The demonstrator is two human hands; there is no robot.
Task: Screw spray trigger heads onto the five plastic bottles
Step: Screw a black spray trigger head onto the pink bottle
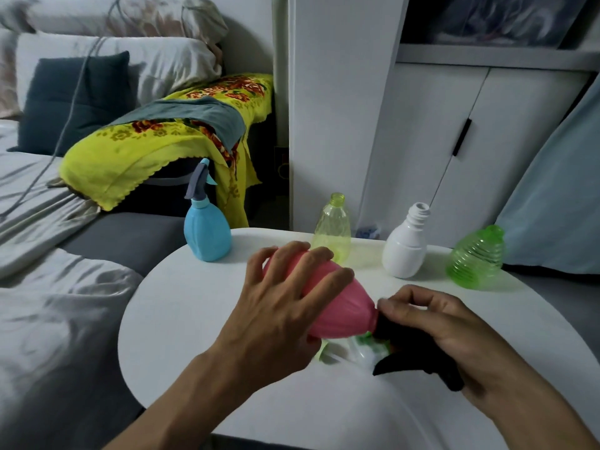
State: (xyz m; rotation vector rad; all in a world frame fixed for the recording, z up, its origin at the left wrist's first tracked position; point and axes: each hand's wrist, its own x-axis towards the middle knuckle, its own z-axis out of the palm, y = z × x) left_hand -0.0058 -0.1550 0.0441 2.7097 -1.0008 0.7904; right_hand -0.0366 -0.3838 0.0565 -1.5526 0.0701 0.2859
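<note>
Right now we hold the pink bottle tilted above the table, our left hand curled round its body, our right hand pinching the black trigger head at its neck. The likely fault is cross-threading: with the bottle slanted, the collar could bite crooked and jam or leak. Beyond the pink bottle stand the blue bottle, already capped, and the yellow bottle, white bottle and green bottle, necks open, apparently empty. More heads lie beneath the pink bottle, blurred.
</note>
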